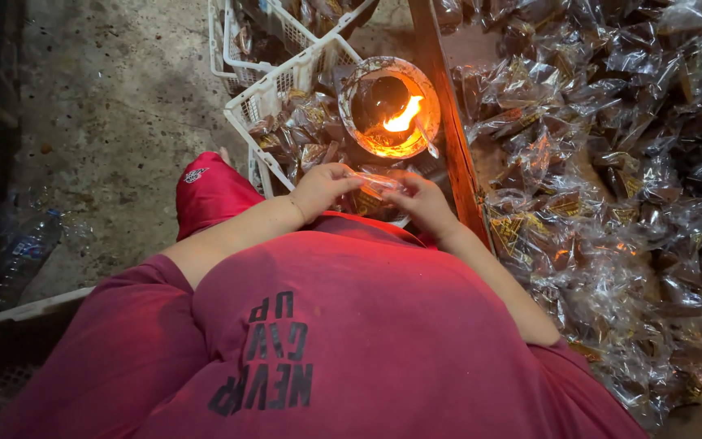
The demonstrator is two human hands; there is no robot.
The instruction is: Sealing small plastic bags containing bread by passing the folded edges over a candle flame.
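Note:
Both my hands hold one small clear plastic packet (374, 182) with something dark inside, stretched between them just above my lap. My left hand (322, 187) pinches its left end and my right hand (424, 203) pinches its right end. Just beyond the packet stands a round metal bowl (351, 89) with an open orange flame (404, 116) burning in it. The packet's far edge lies close to the bowl's near rim.
A white plastic basket (266, 93) with filled packets sits left of the bowl. A wooden plank (448, 122) runs beside it. A large heap of clear packets (611, 162) covers the right. Bare concrete floor (123, 106) and a plastic bottle (26, 252) lie on the left.

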